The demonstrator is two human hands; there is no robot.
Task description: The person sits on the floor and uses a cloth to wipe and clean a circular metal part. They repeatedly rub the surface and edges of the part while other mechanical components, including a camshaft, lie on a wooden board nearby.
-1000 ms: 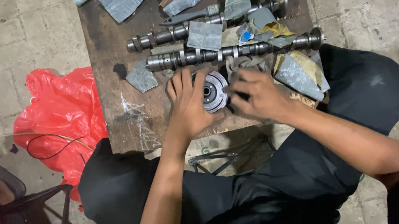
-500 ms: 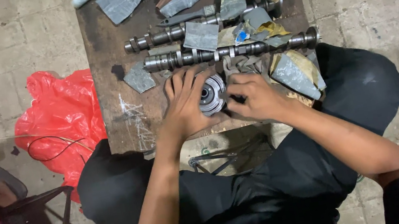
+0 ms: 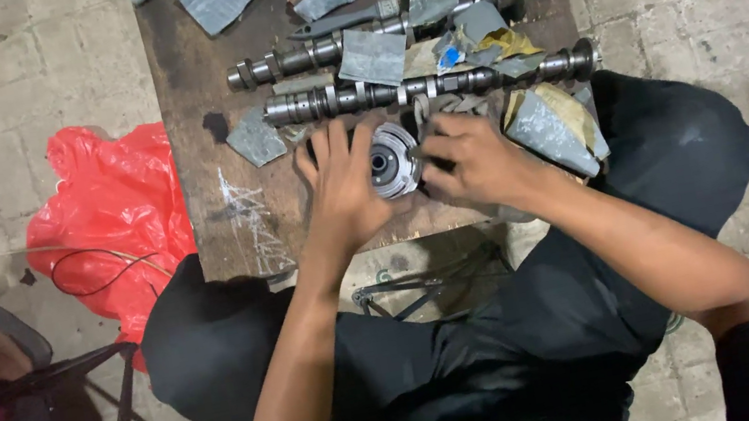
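Seen from the head camera, a round metal gear hub (image 3: 392,159) lies flat at the near edge of the brown wooden board (image 3: 210,197), just before the nearer camshaft (image 3: 346,99). Left hand (image 3: 343,190) spreads loosely against its left rim, apparently bracing it; right hand (image 3: 476,161) curls tight, fingertips pinching its right edge.
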